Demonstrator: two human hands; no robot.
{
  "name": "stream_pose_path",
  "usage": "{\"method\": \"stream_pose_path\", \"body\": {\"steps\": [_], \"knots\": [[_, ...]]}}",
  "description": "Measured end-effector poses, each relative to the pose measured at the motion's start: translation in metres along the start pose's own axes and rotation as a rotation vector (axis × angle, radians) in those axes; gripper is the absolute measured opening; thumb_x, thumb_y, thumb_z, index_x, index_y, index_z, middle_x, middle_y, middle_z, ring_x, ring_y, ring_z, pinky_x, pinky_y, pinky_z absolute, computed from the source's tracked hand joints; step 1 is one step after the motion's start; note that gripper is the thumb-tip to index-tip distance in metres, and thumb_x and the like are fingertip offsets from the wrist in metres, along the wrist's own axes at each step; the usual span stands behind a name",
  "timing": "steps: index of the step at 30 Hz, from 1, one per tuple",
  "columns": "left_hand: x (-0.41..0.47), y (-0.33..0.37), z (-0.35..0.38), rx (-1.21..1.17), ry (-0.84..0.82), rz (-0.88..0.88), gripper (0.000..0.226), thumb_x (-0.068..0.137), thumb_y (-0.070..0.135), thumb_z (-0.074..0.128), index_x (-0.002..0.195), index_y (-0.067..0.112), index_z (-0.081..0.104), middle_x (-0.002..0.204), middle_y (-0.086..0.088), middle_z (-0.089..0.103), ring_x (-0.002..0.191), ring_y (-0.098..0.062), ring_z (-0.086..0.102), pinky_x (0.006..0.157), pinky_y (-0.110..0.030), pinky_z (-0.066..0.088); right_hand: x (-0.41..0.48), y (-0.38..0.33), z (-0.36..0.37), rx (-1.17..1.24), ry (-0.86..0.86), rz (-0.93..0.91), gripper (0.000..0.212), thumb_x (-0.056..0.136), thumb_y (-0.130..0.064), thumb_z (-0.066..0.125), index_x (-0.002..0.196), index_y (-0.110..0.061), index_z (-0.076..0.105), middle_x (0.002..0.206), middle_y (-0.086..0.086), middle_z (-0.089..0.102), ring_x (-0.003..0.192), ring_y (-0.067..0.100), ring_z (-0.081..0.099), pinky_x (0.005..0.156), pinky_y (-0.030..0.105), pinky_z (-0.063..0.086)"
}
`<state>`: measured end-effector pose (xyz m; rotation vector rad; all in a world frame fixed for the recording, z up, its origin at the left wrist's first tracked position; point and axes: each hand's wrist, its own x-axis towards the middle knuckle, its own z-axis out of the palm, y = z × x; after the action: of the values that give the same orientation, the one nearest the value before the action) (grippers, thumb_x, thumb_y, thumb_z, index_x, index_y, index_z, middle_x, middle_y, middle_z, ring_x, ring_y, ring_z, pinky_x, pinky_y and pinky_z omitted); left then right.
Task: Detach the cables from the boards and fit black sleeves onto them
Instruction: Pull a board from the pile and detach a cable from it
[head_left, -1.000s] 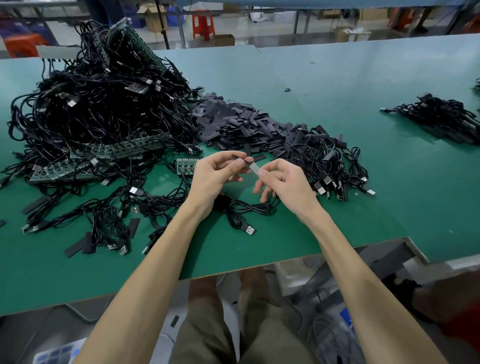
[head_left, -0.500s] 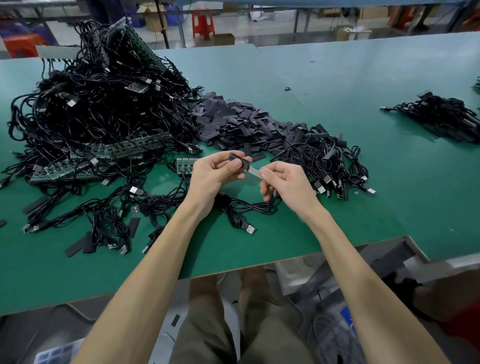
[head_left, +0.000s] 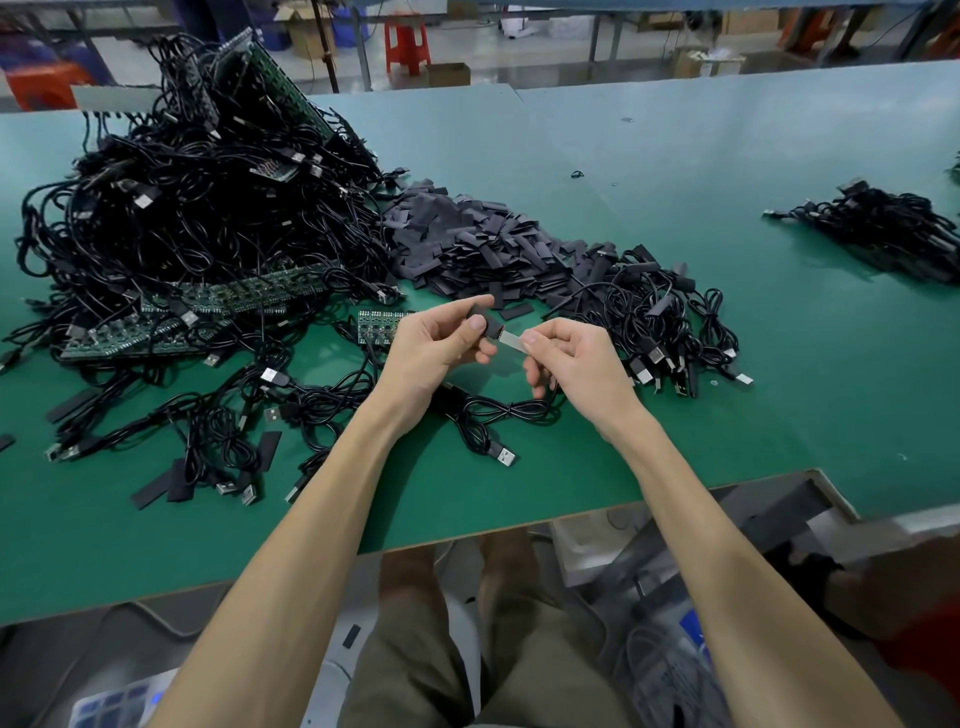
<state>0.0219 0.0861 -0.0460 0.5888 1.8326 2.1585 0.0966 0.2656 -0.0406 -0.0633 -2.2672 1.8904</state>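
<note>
My left hand (head_left: 436, 345) pinches a black sleeve (head_left: 485, 323) between thumb and fingers above the green table (head_left: 649, 447). My right hand (head_left: 576, 364) pinches the metal plug (head_left: 510, 340) of a black cable (head_left: 498, 410), its tip at the sleeve's mouth. The cable hangs down and coils on the table under my hands. A big heap of cables on green boards (head_left: 208, 228) lies at the left. A pile of loose black sleeves (head_left: 478, 249) sits behind my hands.
A cluster of cables (head_left: 670, 322) lies right of the sleeve pile, and another bundle (head_left: 883, 228) at the far right. Loose cables and flat sleeves (head_left: 171, 483) are scattered at the front left. The table's front edge runs just below my forearms.
My hands have drawn slightly apart, so the black sleeve and more of the metal plug show between them. The piles have not moved.
</note>
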Motion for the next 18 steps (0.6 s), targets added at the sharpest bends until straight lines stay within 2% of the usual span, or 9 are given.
{"method": "stream_pose_path", "body": {"steps": [7, 18], "knots": [[0.0006, -0.0012, 0.0017, 0.103, 0.033, -0.004, 0.031, 0.101, 0.009, 0.063, 0.131, 0.002, 0.065, 0.079, -0.008, 0.071, 0.066, -0.013, 0.065, 0.069, -0.021, 0.054, 0.0025, 0.0045, -0.0008, -0.034, 0.020, -0.004, 0.017, 0.104, -0.014, 0.060, 0.093, -0.002, 0.065, 0.062, 0.004, 0.068, 0.049, 0.019, 0.058, 0.051, 0.024, 0.048], [-0.0030, 0.0025, -0.0007, 0.095, -0.048, -0.008, 0.039, 0.101, 0.004, 0.058, 0.141, 0.003, 0.057, 0.083, -0.010, 0.073, 0.073, -0.018, 0.064, 0.080, -0.026, 0.058, 0.0021, 0.0045, -0.0020, -0.034, 0.032, -0.004, 0.019, 0.104, -0.015, 0.059, 0.097, 0.002, 0.064, 0.064, 0.005, 0.069, 0.048, 0.019, 0.058, 0.051, 0.022, 0.047]]}}
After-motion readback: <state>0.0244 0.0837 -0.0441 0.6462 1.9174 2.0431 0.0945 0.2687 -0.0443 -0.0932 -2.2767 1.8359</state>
